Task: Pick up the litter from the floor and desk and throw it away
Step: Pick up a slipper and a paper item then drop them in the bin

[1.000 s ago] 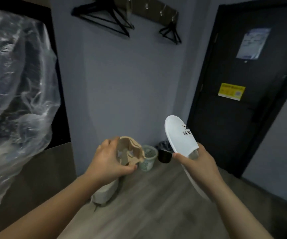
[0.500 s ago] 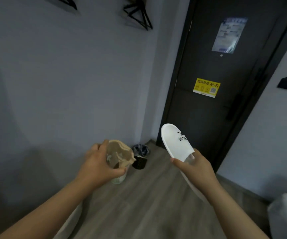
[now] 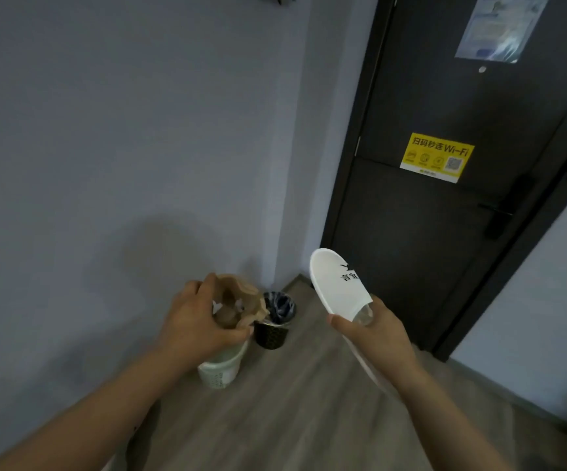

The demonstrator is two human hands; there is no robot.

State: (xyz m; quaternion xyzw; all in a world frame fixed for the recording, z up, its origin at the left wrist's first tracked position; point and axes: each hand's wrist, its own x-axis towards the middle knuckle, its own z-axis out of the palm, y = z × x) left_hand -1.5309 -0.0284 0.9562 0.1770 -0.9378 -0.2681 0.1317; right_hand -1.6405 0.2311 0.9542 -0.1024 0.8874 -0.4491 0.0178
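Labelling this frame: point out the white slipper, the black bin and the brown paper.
white slipper [image 3: 330,283], head view, toe upper.
black bin [image 3: 271,336], head view, front wall.
brown paper [image 3: 252,305], head view, right fold.

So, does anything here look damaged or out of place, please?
The brown paper piece gripped in the left hand is crumpled out of shape, and the right hand holds a lone white slipper.

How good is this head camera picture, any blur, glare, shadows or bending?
In the head view, light is dim and even, with a soft shadow on the grey wall above the left hand; the black door leans from wide-angle distortion; the yellow Wi-Fi sticker reads sharp, while print on the white fabric slipper in the right hand looks slightly smeared.
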